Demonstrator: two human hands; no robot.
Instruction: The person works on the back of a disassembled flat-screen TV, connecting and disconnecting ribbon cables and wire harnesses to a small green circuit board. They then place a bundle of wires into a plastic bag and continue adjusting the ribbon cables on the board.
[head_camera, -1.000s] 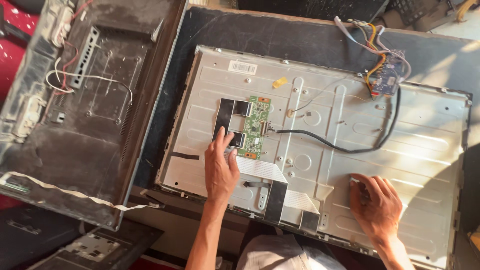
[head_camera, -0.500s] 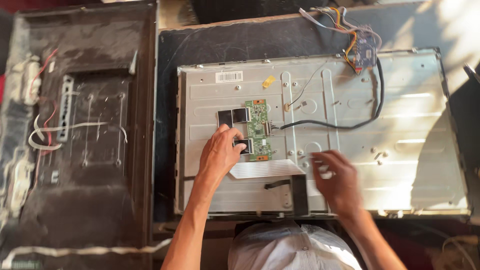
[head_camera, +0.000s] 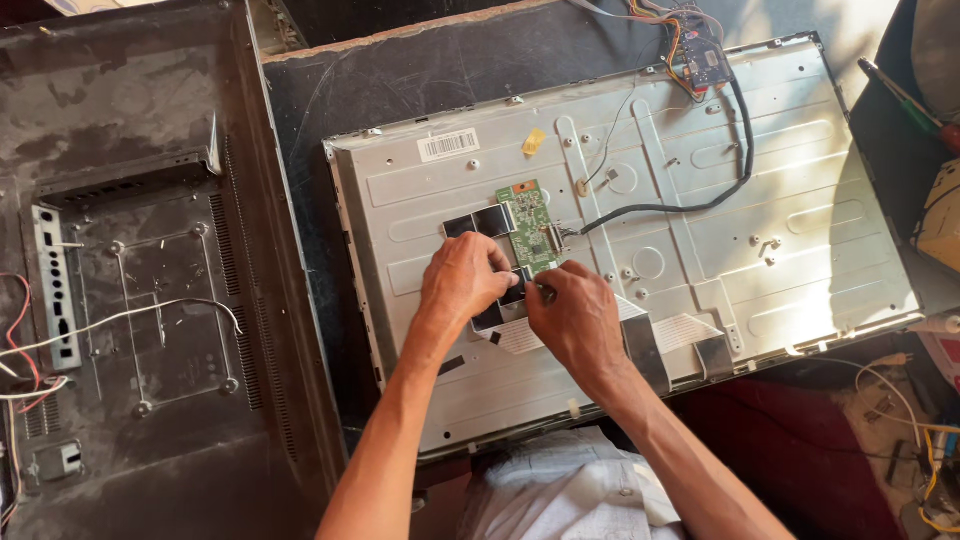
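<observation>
Both the left hand (head_camera: 462, 280) and right hand (head_camera: 572, 312) pinched closed on the flat ribbon cable (head_camera: 510, 335) beside the green circuit board (head_camera: 528, 226), where a crooked tug risked tearing it.

A dark, scuffed work surface (head_camera: 400, 90) fills most of the frame. A black plastic television back cover (head_camera: 130, 300) lies flat on it at the left, inner side up, with white and red wires (head_camera: 60, 350) at its left edge. A silver metal television panel (head_camera: 640, 230) lies face down from the centre to the right, tilted slightly. A screwdriver (head_camera: 905, 95) rests at the upper right edge.
</observation>
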